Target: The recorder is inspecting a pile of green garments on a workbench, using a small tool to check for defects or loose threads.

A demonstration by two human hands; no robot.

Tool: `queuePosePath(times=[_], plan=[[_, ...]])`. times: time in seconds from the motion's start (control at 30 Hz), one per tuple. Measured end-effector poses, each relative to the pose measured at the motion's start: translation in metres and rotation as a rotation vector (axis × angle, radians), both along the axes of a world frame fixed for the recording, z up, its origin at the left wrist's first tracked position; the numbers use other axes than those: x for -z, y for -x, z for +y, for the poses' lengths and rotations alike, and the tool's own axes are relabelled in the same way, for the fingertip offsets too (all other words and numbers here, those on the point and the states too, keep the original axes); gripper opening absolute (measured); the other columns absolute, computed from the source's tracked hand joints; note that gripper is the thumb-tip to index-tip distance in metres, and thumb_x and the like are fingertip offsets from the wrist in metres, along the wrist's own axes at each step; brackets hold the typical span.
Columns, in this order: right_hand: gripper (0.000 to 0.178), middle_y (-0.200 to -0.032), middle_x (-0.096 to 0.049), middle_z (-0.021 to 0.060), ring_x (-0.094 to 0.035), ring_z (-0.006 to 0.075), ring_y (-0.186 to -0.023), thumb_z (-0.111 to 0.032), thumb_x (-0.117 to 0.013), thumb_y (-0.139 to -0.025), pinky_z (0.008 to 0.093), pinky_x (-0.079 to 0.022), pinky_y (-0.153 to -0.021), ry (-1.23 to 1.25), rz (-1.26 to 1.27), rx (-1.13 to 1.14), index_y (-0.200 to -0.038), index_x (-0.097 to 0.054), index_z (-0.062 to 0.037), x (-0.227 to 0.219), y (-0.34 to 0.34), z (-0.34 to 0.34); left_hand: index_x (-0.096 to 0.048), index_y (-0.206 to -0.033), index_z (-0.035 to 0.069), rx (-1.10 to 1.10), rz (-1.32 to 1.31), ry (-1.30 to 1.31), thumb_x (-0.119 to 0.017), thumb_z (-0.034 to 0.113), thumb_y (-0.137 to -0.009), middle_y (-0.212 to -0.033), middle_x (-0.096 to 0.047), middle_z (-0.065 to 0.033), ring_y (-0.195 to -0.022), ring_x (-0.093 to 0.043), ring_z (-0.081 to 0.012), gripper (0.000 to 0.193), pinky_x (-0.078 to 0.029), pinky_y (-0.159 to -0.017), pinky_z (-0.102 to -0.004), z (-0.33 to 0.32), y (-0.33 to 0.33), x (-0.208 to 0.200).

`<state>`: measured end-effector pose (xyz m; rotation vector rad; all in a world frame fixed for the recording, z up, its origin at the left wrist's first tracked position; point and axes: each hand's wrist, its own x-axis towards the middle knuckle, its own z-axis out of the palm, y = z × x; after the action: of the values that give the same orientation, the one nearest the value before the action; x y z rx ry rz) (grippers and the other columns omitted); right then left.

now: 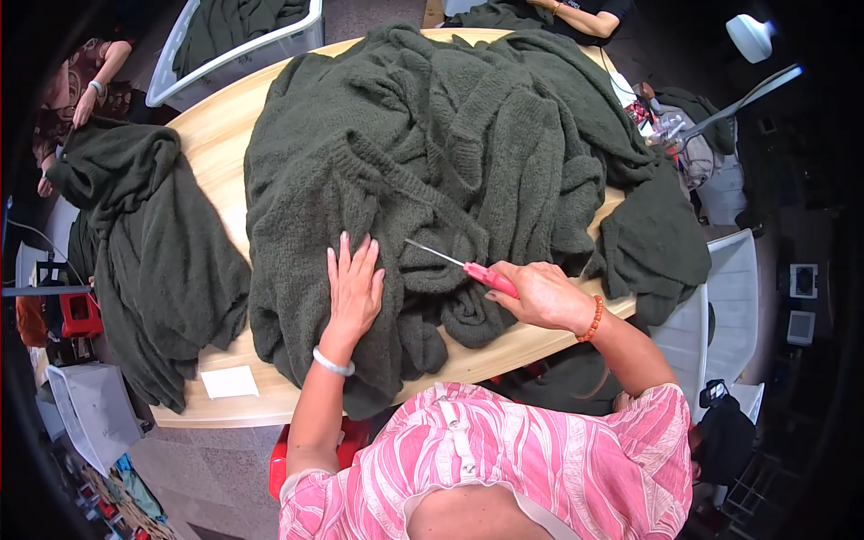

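Observation:
A large heap of dark green knitted garments (306, 207), with ribbed bands among the folds, lies in front of me. My left hand (356, 286) rests flat on the knit with its fingers stretched out. In my right hand (547, 299) is a red-handled tool (491, 278) with a thin metal shaft. Its shaft points left over the knit, and its tip is near the left fingertips. Whether the tip touches the fabric, and whether it is hooked or pointed, I cannot tell. My right fingers are wrapped round the handle.
The heap sits on a pale wooden table (486, 363) with a white paper (229, 382) at its near left. At the left, another person's hand (85, 106) holds a dark green garment (166, 261). Plastic bins (261, 56) and a lamp (751, 38) stand around.

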<state>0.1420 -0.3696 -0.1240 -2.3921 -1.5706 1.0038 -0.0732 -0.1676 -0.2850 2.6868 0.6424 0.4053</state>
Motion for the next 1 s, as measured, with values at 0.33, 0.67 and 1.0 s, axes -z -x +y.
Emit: queuePosePath(times=[0.33, 0.67, 1.0], plan=[[0.028, -0.075, -0.066, 0.0212, -0.066, 0.0420, -0.077, -0.027, -0.063, -0.091, 0.0507, -0.050, -0.068, -0.073, 0.046, -0.164, -0.104, -0.057, -0.0035, 0.007, 0.038, -0.002, -0.047, -0.141, 0.007, -0.473, -0.572, 0.779, -0.076, 0.001, -0.078, -0.120, -0.051, -0.0077, -0.073, -0.046, -0.0109, 0.069, -0.048, -0.067, -0.0223, -0.002, -0.007, 0.019], [0.027, -0.072, -0.065, 0.0225, -0.065, 0.0437, -0.074, -0.028, -0.061, -0.091, 0.0515, -0.051, -0.066, 0.011, 0.092, -0.252, -0.105, -0.059, -0.0045, 0.003, 0.048, 0.003, -0.042, -0.139, 0.005, -0.543, -0.834, 1.095, -0.080, -0.005, -0.074, -0.115, -0.047, -0.0069, -0.076, -0.046, -0.0071, 0.076, -0.045, -0.072, -0.0189, -0.003, 0.002, 0.025], [0.034, -0.091, -0.067, 0.0227, -0.064, 0.0421, -0.089, -0.028, -0.062, -0.092, 0.0508, -0.050, -0.078, -0.181, 0.156, -0.044, -0.118, -0.057, -0.0068, 0.011, 0.042, -0.003, -0.044, -0.139, 0.003, -0.575, -0.934, 1.275, -0.073, 0.012, -0.089, -0.112, -0.056, -0.0080, -0.092, -0.058, -0.0112, 0.057, -0.050, -0.079, -0.0247, 0.009, -0.005, 0.008]])
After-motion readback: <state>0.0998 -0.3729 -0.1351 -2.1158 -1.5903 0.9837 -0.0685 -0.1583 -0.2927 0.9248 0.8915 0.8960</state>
